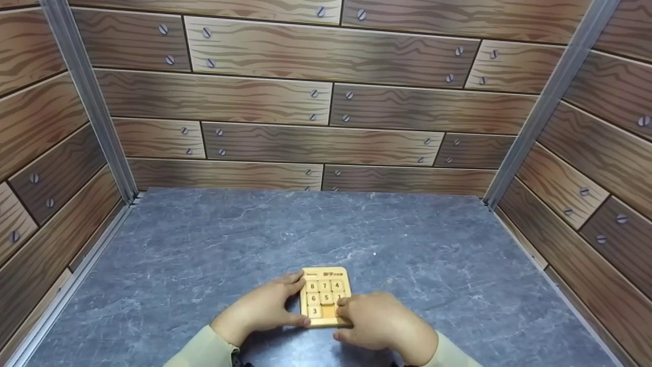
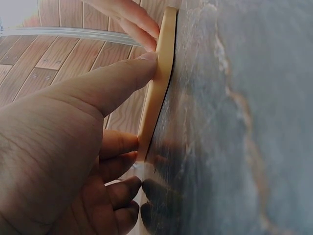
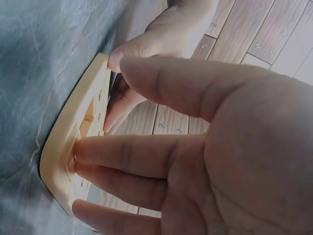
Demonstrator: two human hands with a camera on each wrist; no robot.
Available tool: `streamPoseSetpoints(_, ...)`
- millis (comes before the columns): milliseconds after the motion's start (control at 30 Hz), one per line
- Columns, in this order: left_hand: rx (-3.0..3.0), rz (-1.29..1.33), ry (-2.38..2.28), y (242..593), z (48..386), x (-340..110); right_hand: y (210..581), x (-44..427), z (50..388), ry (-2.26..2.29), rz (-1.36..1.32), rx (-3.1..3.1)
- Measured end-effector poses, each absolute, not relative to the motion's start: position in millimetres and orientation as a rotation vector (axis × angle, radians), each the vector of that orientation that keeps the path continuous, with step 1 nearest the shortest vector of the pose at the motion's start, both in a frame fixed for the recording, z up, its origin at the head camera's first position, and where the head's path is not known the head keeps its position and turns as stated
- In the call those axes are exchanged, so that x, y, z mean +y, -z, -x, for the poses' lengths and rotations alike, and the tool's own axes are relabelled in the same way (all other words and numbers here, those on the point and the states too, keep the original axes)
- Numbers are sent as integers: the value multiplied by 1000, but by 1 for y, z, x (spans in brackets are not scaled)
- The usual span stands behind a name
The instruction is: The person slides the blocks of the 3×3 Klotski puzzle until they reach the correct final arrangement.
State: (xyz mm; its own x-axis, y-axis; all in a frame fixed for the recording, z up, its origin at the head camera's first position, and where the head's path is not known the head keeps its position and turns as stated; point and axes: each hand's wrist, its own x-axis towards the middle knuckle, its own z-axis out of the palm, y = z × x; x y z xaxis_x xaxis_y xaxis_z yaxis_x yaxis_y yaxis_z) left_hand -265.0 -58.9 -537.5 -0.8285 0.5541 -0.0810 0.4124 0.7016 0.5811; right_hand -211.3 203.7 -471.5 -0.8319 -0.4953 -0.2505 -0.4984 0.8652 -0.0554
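A yellow number slide puzzle (image 1: 326, 272) lies flat on the table, its tiles reading 8, 7, 4, then 6, 5, 1, with a 3 (image 1: 315, 311) at lower left. Beside the 3 is a vacant slot (image 1: 329, 311); the lower right corner is hidden by fingers. My left hand (image 1: 265, 306) holds the puzzle's left side, thumb at the near corner and fingers farther up; the left wrist view shows them against the puzzle's edge (image 2: 161, 83). With fairly straight fingers, my right hand (image 1: 382, 318) touches the tiles at right. In the right wrist view its thumb stands off the frame (image 3: 56, 161).
The dark marbled tabletop (image 1: 254, 229) extends behind and to both sides of the puzzle. Wood-print walls (image 1: 326, 102) enclose the back, left and right, with metal posts (image 1: 535, 112) at the rear corners.
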Motion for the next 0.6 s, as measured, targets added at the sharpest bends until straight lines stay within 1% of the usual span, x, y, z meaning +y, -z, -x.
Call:
streamPoseSetpoints(167, 2656, -763, -824, 537, 265, -59, 476, 203, 212, 42, 892, 2840)
streamPoseSetpoints(400, 2679, -794, -829, 540, 264, -61, 500, 208, 241, 385, 1307, 2637)
streamPoseSetpoints(500, 2677, -800, -826, 540, 264, -61, 510, 212, 250, 407, 1398, 2566)
streamPoseSetpoints(600, 2679, -792, -821, 539, 264, -61, 514, 215, 253, 366, 1432, 2534)
